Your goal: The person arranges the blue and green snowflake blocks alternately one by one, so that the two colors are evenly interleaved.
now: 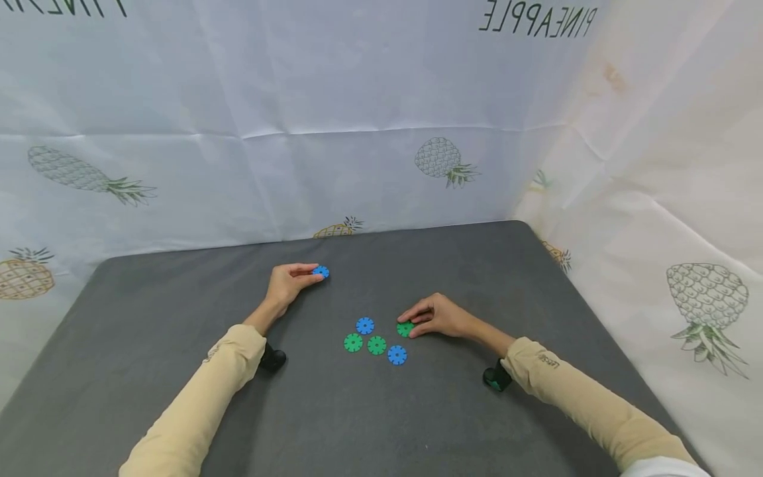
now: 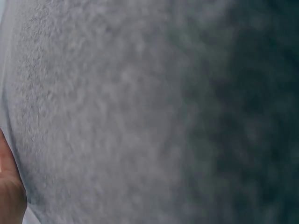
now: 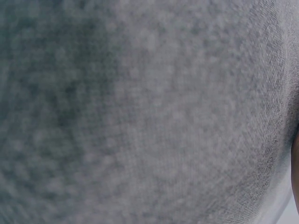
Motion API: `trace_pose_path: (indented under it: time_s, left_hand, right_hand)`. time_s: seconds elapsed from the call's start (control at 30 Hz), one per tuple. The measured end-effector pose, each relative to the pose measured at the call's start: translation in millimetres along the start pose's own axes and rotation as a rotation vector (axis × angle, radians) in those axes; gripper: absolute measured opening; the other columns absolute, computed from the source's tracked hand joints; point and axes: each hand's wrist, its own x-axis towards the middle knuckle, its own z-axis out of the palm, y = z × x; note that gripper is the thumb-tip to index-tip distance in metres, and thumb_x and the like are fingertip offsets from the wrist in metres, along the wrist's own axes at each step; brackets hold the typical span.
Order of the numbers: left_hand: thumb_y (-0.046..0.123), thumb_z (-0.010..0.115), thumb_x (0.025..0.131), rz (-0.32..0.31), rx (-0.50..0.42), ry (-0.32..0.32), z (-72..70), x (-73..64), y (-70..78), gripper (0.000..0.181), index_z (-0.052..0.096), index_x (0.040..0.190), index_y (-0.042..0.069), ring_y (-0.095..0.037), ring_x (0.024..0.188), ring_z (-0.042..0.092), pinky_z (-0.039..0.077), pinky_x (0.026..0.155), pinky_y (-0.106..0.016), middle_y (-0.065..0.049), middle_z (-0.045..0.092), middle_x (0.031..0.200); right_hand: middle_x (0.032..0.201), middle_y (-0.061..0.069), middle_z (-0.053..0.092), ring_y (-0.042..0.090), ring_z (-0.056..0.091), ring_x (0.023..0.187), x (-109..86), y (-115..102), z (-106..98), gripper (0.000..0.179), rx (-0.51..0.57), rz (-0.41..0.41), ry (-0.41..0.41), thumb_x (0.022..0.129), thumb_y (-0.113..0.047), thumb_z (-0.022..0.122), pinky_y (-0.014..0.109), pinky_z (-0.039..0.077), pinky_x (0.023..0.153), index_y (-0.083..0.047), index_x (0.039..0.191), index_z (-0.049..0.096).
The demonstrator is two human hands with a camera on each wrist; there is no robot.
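Toward the back of the table, my left hand [image 1: 289, 283] pinches a blue notched disc [image 1: 321, 271] between thumb and fingers. Right of centre, my right hand [image 1: 440, 317] has its thumb and fingers at the edges of a green notched disc [image 1: 405, 329]. Between the hands and nearer to me lie a blue disc [image 1: 365, 325], two green discs, one at the left [image 1: 353, 342] and one in the middle [image 1: 377, 345], and another blue disc [image 1: 397, 355]. Only a sliver of the left hand [image 2: 10, 186] shows in the left wrist view; no disc appears in either wrist view.
A dark grey cloth covers the table [image 1: 334, 417], its far edge meeting a white pineapple-print curtain [image 1: 369, 179]. More curtain hangs along the right side. Black wrist cameras, left [image 1: 273, 358] and right [image 1: 497, 377], sit close to the tabletop.
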Motion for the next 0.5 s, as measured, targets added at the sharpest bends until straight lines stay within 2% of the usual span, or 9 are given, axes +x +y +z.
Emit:
trace_pose_path:
  time_s: [0.17, 0.5]
  left_hand:
    - [0.016, 0.073, 0.086, -0.023, 0.041, 0.049, 6.3, 2.4, 1.6, 0.036, 0.067, 0.119, 0.000, -0.029, 0.104, 0.063, 0.051, 0.084, -0.036, -0.019, 0.067, 0.114]
    - [0.014, 0.074, 0.086, -0.041, 0.075, 0.084, 9.1, 5.3, 1.6, 0.035, 0.068, 0.118, 0.000, -0.030, 0.105, 0.063, 0.050, 0.087, -0.041, -0.019, 0.067, 0.113]
  right_hand:
    - [0.113, 0.014, 0.068, 0.022, 0.064, 0.106, -0.7, -1.7, -0.7, 0.033, -0.002, 0.010, -0.003, 0.079, -0.004, 0.076, 0.028, 0.050, 0.086, 0.001, 0.111, 0.071]
    - [0.112, 0.015, 0.068, 0.025, 0.064, 0.106, -0.5, -2.7, 0.0, 0.033, 0.008, 0.014, -0.001, 0.078, -0.002, 0.076, 0.028, 0.051, 0.086, 0.002, 0.111, 0.071]
